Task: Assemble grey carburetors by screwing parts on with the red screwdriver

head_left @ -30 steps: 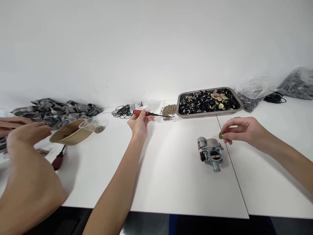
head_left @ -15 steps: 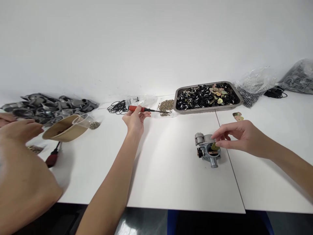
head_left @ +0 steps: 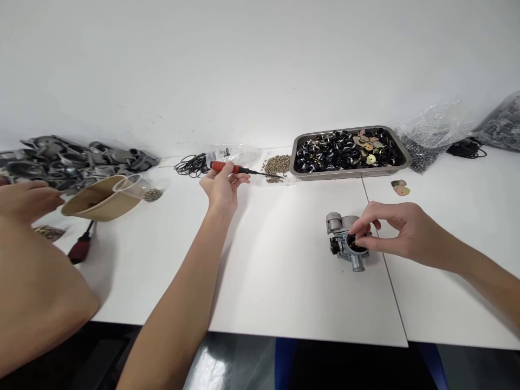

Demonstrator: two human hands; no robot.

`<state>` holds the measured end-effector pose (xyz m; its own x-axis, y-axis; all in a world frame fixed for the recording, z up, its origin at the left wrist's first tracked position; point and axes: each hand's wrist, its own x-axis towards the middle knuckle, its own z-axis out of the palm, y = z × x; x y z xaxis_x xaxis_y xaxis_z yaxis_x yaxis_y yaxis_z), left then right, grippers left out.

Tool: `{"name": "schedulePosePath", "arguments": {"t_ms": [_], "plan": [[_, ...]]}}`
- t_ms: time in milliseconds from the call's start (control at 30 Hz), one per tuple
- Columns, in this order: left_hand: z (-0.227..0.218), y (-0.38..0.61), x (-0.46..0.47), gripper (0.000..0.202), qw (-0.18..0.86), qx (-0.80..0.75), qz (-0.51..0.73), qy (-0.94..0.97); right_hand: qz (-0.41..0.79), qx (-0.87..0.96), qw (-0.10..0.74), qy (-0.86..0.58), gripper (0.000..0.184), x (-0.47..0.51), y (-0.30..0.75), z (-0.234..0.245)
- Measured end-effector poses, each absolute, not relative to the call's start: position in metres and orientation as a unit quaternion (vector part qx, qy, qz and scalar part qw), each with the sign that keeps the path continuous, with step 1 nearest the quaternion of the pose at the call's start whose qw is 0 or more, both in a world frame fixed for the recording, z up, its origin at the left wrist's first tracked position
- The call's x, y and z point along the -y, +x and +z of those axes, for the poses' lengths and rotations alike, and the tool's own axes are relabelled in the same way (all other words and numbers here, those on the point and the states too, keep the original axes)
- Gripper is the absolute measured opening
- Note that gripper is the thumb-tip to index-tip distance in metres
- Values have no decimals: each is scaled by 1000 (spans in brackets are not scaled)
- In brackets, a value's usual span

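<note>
My left hand (head_left: 220,186) is closed around the red handle of a screwdriver (head_left: 230,167), whose dark shaft points right. The screwdriver's tip lies over the near edge of a pile of small brass-coloured screws (head_left: 277,164). A grey metal carburetor (head_left: 357,264) sits on the table with its round bore facing up. Over that bore, my right hand (head_left: 390,230) pinches a thin brass-coloured disc (head_left: 356,244) at the opening. Fingers hide most of the disc, so how far it sits inside I cannot tell.
Behind stands a metal tray (head_left: 349,174) of black parts and discs. Loose discs (head_left: 401,188) lie right of the carburetor. Black rings (head_left: 190,166) and grey castings (head_left: 69,160) are at left. A co-worker's arm (head_left: 36,287) reaches in beside a tan container (head_left: 101,203) and another screwdriver (head_left: 80,248).
My right hand has lowered the disc into the carburetor's bore and tilted it, so less of it shows. My left hand keeps the screwdriver at the screws. The view has shifted slightly.
</note>
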<state>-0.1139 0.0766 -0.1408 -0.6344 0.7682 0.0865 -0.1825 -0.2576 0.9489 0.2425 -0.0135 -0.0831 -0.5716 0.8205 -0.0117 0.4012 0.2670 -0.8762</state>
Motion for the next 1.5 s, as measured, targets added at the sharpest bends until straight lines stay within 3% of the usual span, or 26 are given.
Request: {"name": "schedulePosePath", "arguments": {"t_ms": [400,767,1067,1333,1500], "plan": [[-139,-113,-75,21,319,-511,745,285,512,710,279,-395,16,12,235,-98],[-141,-115,-76,13,318,-511,741,297,531,704,267,-388,10,11,233,-100],[-126,-109,-68,18,300,-488,751,329,620,599,284,-420,28,4,238,-100],[-108,-100,-59,10,294,-460,770,329,605,593,330,-417,29,1,239,-110],[-86,-86,-44,16,309,-434,779,332,560,606,338,-453,31,-4,239,-113]]}}
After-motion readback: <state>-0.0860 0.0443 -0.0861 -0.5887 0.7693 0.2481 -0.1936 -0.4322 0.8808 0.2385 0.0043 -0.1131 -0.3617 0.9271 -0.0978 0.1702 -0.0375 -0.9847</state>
